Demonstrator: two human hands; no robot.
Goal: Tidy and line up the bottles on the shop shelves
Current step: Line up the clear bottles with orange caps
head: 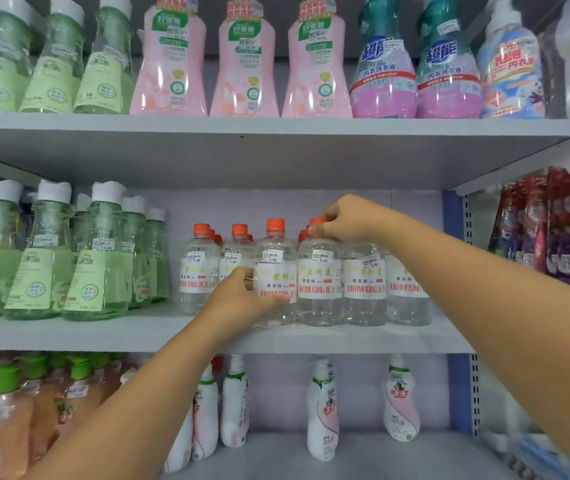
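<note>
Two hands work on the middle shelf (363,336), where clear bottles with orange caps stand in a row near the front edge. The left hand (242,299) holds the third bottle (275,271) low on its body; its fingers (278,300) curl around the label. The right hand (349,218) pinches the cap of the fourth bottle (318,278) from above, with the thumb at the cap's side.

I judge the step in hand is lining up this clear row: these two bottles touch each other, and the first two on the left stand a little further back. The next move probably calls for sliding or turning the held bottles so that labels face front and bases meet one line, without knocking the neighbours, which stand very close.

Each label reads "JUNYIMEIDING JIEJI" in red letters, and the small price stickers show 5.00. Green bottles (94,258) on the left carry stickers with 12.00. On the top shelf, pink bottles (243,64) show 29.00; their Chinese writing is hard to read.
</note>
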